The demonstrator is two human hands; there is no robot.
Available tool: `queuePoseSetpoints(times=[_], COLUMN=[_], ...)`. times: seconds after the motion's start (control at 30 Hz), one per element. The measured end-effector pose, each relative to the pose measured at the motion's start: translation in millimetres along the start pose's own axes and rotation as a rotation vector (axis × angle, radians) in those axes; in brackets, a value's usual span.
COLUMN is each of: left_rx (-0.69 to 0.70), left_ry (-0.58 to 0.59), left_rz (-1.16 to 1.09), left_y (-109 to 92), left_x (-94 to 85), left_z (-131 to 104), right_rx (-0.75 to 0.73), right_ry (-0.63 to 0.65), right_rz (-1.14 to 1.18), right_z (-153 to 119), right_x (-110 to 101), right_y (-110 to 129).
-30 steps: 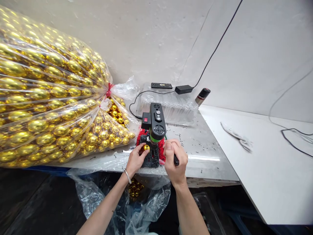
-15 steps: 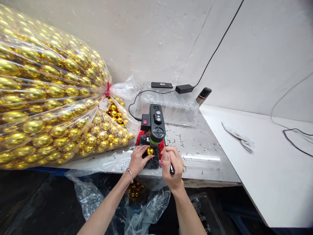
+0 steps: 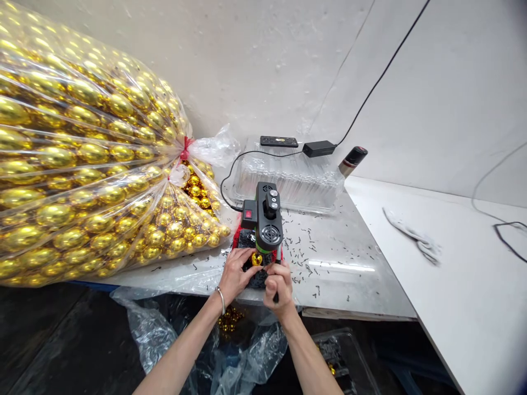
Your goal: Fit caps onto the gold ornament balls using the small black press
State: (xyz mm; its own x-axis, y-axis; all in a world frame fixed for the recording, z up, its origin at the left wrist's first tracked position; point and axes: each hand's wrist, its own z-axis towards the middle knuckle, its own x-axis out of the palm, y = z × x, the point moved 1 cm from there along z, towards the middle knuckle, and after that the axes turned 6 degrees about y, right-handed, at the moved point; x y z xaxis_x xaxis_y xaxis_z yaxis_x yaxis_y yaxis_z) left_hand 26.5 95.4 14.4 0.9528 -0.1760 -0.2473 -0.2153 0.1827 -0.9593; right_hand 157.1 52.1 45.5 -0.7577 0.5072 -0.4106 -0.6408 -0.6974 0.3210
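A small black bench machine, much like a mini drill press (image 3: 269, 216), stands over a black block with red material around it. Under its head sits a shiny gold ball (image 3: 257, 259), pinched between the thumb and fingers of my left hand (image 3: 235, 275). My right hand (image 3: 280, 285) is closed round the machine's lever (image 3: 276, 297), whose black end pokes out below the fist. The tip of the tool above the ball is hidden by the machine's head.
A huge clear bag of gold balls (image 3: 90, 164) fills the left. Behind the machine lie a clear plastic tray (image 3: 284, 181), a remote control (image 3: 279, 141) and a power adapter (image 3: 319, 148). Black shreds litter the metal tabletop (image 3: 349, 280). A glove (image 3: 411, 236) lies at right.
My right hand on the lever has swung left and in toward the machine. My left hand still holds the gold ball. The whole view has shifted slightly.
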Motion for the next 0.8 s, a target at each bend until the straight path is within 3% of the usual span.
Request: queuePoseSetpoints(times=[0.13,0.37,0.5,0.67,0.73,0.8], left_rx=[-0.006,0.0,-0.05,-0.209,-0.209,-0.151], left_ry=[-0.009,-0.048,-0.04,0.228,0.225,0.119], left_rz=[-0.025,0.011,-0.115,-0.235,-0.176,-0.081], left_y=[1,-7,-15,0,1,-6], left_x=[0.5,-0.9,-10.3,-13.1,-16.2,-25.8], left_z=[-1,-1,-41,-111,-114,-94], right_rx=[0.092,0.243,0.259,0.24,0.239,0.232], right_ry=[-0.039,-0.059,-0.025,-0.048,-0.057,-0.051], right_rz=[0.057,0.158,0.163,0.16,0.166,0.171], right_z=[6,61,66,53,51,51], right_x=[-4,-32,-35,-28,-27,-26], right_y=[7,33,36,31,30,31])
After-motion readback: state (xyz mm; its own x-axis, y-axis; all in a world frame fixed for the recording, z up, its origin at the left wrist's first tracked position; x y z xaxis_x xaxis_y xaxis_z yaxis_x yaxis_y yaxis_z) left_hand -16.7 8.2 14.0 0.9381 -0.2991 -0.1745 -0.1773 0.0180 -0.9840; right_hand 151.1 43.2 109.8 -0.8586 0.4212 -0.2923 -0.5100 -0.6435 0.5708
